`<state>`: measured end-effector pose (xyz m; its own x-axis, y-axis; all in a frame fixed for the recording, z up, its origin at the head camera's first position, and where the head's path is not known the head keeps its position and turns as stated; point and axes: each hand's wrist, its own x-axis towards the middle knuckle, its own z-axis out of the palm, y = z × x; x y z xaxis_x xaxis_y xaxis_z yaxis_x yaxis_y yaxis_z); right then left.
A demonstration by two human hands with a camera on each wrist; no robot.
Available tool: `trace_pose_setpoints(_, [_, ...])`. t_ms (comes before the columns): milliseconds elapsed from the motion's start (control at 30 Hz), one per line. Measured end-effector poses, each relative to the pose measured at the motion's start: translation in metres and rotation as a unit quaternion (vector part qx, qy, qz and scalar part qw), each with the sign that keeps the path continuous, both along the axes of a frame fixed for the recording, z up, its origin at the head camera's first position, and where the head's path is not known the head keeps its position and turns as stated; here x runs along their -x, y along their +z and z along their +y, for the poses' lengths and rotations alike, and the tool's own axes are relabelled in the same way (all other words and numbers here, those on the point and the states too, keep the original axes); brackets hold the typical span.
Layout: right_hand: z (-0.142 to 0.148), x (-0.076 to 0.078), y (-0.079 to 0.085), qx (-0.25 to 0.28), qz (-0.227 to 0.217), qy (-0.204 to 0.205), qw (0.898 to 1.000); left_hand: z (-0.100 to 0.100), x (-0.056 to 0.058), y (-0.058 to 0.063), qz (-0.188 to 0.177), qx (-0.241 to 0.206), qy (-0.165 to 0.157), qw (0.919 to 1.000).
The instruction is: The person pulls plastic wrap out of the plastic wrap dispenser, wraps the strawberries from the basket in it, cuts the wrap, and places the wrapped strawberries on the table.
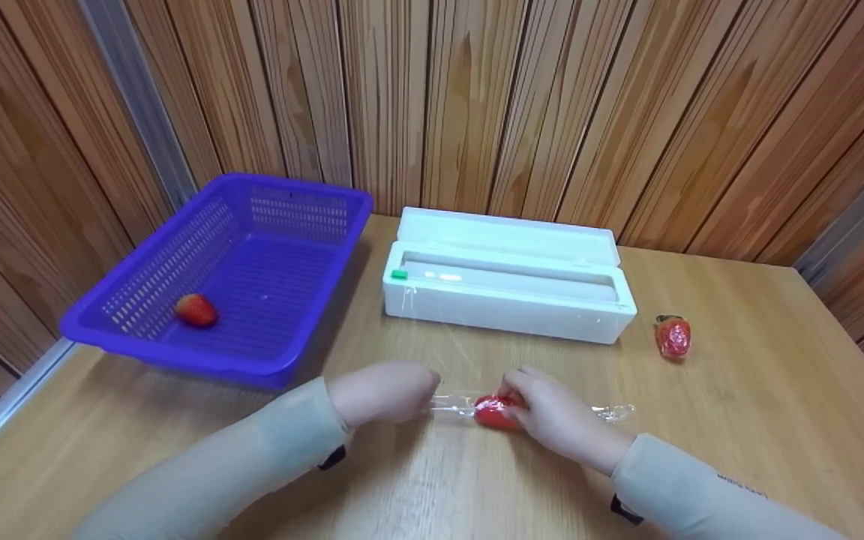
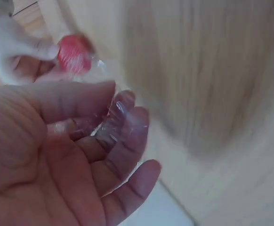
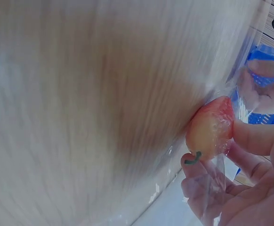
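A red strawberry (image 1: 493, 412) lies rolled in clear plastic wrap (image 1: 453, 407) at the front middle of the table. My right hand (image 1: 556, 414) holds the strawberry between thumb and fingers. In the right wrist view, its pale end and green stem (image 3: 193, 158) show through the film. To its left, my left hand (image 1: 394, 391) pinches the narrow, gathered end of the wrap. Clear film (image 2: 120, 115) crosses the left fingertips in the left wrist view. A loose film end (image 1: 616, 412) sticks out beyond the right hand.
A white wrap dispenser box (image 1: 503, 319) with its lid raised stands behind the hands. To the left is a purple basket (image 1: 331, 292) with one strawberry (image 1: 196, 310) inside. Another strawberry (image 1: 673, 337), covered in shiny film, lies right of the dispenser. Wood-panelled walls enclose the table.
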<state>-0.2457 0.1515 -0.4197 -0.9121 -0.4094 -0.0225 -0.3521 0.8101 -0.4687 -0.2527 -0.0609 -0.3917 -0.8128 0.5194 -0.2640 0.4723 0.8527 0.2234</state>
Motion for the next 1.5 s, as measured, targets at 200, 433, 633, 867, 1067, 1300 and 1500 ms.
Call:
trace_pose_setpoints(200, [0.000, -0.001, 0.000, -0.004, -0.006, -0.002, 1.000, -0.008, 0.005, 0.004, -0.003, -0.001, 0.061, 0.9981])
trace_pose_setpoints(433, [-0.001, 0.000, 0.001, -0.007, -0.041, -0.012, 0.999, -0.009, 0.007, 0.006, 0.024, 0.079, 0.076, 0.9937])
trace_pose_setpoints(633, [-0.001, 0.001, -0.001, -0.005, -0.020, -0.001, 1.000, -0.007, 0.009, 0.011, 0.165, 0.163, 0.114, 0.9660])
trace_pose_setpoints(867, [0.003, 0.007, -0.003, 0.028, 0.000, 0.010, 1.000, 0.020, 0.004, 0.010, 0.209, 0.004, -0.065, 0.9758])
trace_pose_setpoints(1067, [0.006, 0.011, -0.006, 0.032, 0.009, 0.020, 0.999, 0.048, -0.001, -0.005, 0.134, -0.024, -0.125, 0.9828])
trace_pose_setpoints(1300, [0.007, 0.011, -0.010, 0.039, 0.005, -0.036, 0.999, 0.066, 0.008, -0.017, 0.159, 0.031, -0.145, 0.9761])
trace_pose_setpoints(1500, [0.010, 0.010, -0.009, 0.028, 0.047, -0.055, 0.997, 0.075, 0.019, -0.021, 0.165, 0.045, -0.145, 0.9745])
